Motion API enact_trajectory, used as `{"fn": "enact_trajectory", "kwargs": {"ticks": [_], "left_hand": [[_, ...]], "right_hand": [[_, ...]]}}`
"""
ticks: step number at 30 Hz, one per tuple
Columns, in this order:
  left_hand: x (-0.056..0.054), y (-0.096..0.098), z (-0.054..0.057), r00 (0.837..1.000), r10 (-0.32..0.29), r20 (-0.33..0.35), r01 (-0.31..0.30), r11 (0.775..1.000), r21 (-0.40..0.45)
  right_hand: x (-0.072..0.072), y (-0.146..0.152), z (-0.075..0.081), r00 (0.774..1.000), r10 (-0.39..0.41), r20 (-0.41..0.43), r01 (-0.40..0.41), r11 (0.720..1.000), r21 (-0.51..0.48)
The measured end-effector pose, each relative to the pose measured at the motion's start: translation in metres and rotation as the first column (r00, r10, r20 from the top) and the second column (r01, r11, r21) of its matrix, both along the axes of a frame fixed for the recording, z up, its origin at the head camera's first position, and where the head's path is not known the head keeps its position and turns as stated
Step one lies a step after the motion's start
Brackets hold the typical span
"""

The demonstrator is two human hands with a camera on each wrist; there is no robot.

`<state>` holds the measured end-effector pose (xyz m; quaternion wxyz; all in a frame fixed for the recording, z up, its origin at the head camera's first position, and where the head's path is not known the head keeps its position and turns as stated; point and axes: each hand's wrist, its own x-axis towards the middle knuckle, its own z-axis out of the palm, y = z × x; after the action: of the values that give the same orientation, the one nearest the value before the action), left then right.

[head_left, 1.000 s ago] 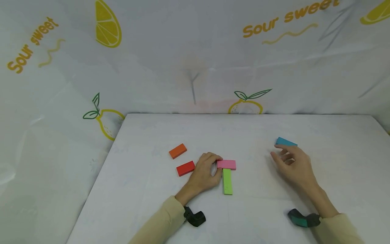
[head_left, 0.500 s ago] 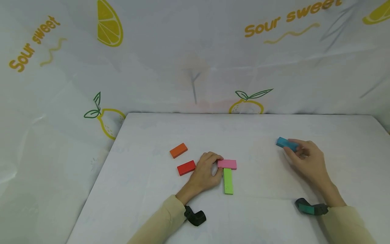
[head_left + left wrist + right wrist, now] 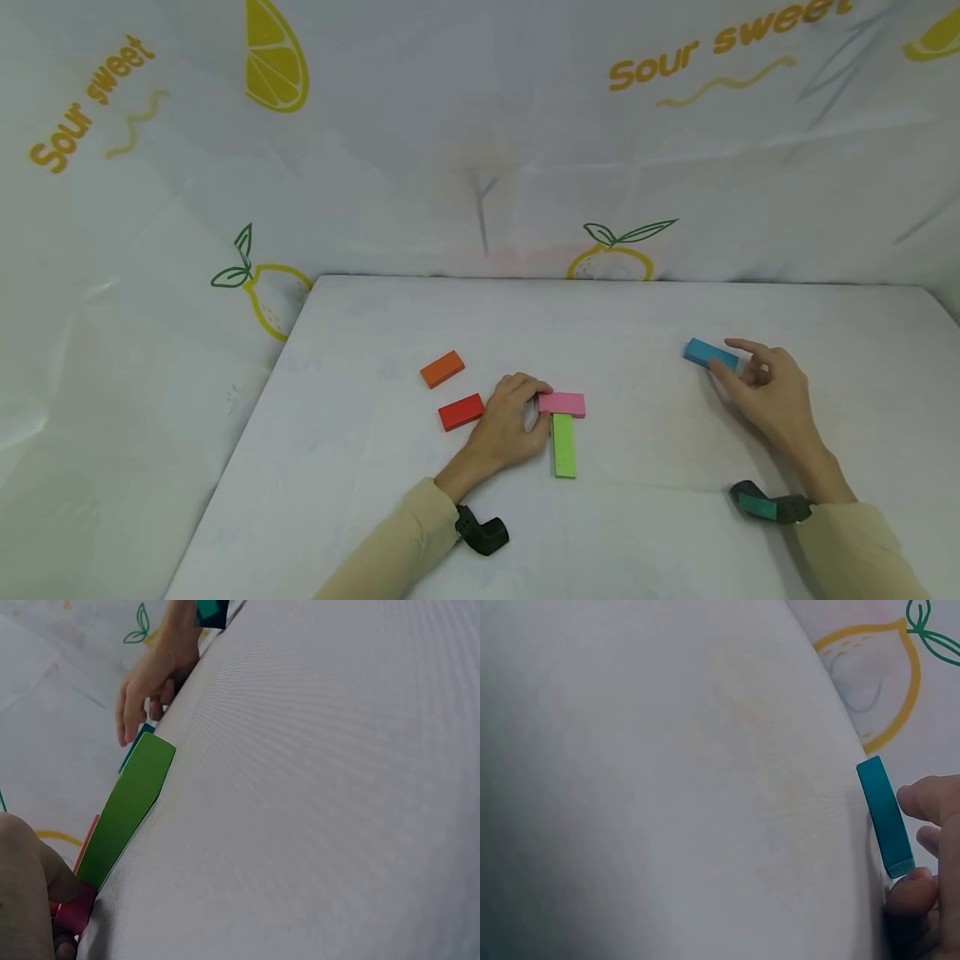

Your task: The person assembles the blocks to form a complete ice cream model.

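My left hand holds the left end of a pink block between thumb and forefinger. A light green block runs from the pink one toward me, the two forming a T on the white table. In the left wrist view the green block partly hides the pink block. At the right, a blue block lies slanted. My right hand is beside it, thumb at its near right end and forefinger raised a little off it. The right wrist view shows the blue block close by the fingertips.
A red block lies just left of my left hand, and an orange block behind it. The white table ends at the back against a lemon-printed sheet.
My right hand came back over the blue block and pinched it, then its forefinger lifted off. The blue block stays nearly in place. The left hand keeps still on the pink block.
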<state>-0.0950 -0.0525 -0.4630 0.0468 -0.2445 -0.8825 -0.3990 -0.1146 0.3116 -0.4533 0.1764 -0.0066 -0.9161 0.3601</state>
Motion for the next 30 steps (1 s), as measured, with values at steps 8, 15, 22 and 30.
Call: {"fn": "enact_trajectory", "kwargs": {"ticks": [8, 15, 22, 30], "left_hand": [[0.0000, 0.0007, -0.0002, 1.000, 0.000, -0.009, 0.000, 1.000, -0.001], [-0.0006, 0.0003, -0.0005, 1.000, 0.000, 0.023, 0.000, 1.000, 0.003], [-0.0006, 0.0006, -0.0012, 1.000, 0.000, 0.012, 0.000, 1.000, 0.001], [-0.0010, 0.0005, -0.0006, 1.000, 0.000, -0.019, 0.000, 1.000, 0.001]], "right_hand": [[0.0002, 0.0008, 0.0012, 1.000, -0.001, 0.026, 0.000, 0.999, 0.033], [0.0000, 0.0005, 0.0008, 0.999, -0.005, 0.052, 0.002, 0.998, 0.060], [0.0010, -0.0003, 0.0015, 0.998, 0.003, 0.067, -0.007, 0.998, 0.062], [-0.0007, -0.0001, 0.0016, 0.997, 0.049, 0.055, -0.054, 0.995, 0.079]]}}
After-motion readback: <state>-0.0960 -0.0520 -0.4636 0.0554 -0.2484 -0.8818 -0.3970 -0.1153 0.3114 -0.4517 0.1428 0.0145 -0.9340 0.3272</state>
